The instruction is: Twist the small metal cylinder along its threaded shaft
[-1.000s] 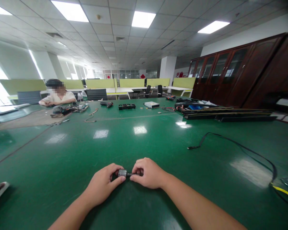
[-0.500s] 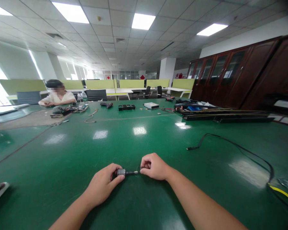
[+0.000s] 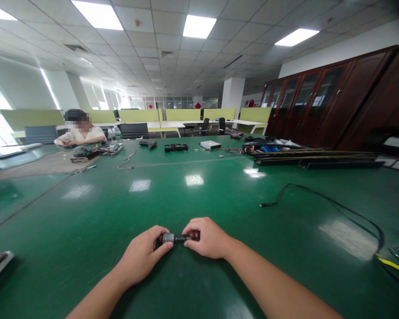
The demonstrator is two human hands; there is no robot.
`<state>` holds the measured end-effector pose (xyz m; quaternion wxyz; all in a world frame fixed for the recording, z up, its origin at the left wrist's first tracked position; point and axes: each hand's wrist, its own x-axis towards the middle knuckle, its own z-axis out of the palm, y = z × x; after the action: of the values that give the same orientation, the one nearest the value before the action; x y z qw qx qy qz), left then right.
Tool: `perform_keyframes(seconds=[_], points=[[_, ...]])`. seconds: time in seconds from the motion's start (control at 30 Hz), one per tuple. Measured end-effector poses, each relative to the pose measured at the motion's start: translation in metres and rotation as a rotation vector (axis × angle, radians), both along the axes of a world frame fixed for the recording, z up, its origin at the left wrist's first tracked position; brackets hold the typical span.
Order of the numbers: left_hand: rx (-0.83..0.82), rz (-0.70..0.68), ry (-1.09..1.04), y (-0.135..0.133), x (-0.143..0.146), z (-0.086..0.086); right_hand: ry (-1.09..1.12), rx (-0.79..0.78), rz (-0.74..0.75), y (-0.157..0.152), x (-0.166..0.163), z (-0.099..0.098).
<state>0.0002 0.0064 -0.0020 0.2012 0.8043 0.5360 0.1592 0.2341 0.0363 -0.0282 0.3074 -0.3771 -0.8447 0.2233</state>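
Observation:
A short grey metal cylinder with a thin dark shaft (image 3: 168, 238) lies level just above or on the green table; I cannot tell which. My left hand (image 3: 148, 252) is closed on the cylinder, thumb in front and fingers behind. Pointing right, the shaft reaches the fingertips of my right hand (image 3: 204, 238). That hand is pinched around the shaft's tip, and a small dark piece seems to sit there, mostly hidden by the fingers.
A black cable (image 3: 332, 201) curves over the green table (image 3: 219, 190) at right. Farther back are a power drill (image 3: 148, 144), a black frame (image 3: 176, 148), a white box (image 3: 210, 145) and long black rails (image 3: 319, 159). A person (image 3: 81, 130) sits at far left.
My right hand has moved left, from a small gap off the shaft's tip to around it. My left hand keeps the cylinder in the same place.

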Motion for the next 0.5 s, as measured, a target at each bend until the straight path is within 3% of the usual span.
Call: perform_keyframes(seconds=[0.2,0.5], points=[[0.004,-0.003,-0.005,-0.0004,0.0006,0.0006,0.04,0.01,0.059,-0.0078,-0.006,0.0055],[-0.009,-0.016,-0.061,0.0022,0.0014,0.0006,-0.002,-0.023,0.029,-0.0082,-0.0095,0.0044]])
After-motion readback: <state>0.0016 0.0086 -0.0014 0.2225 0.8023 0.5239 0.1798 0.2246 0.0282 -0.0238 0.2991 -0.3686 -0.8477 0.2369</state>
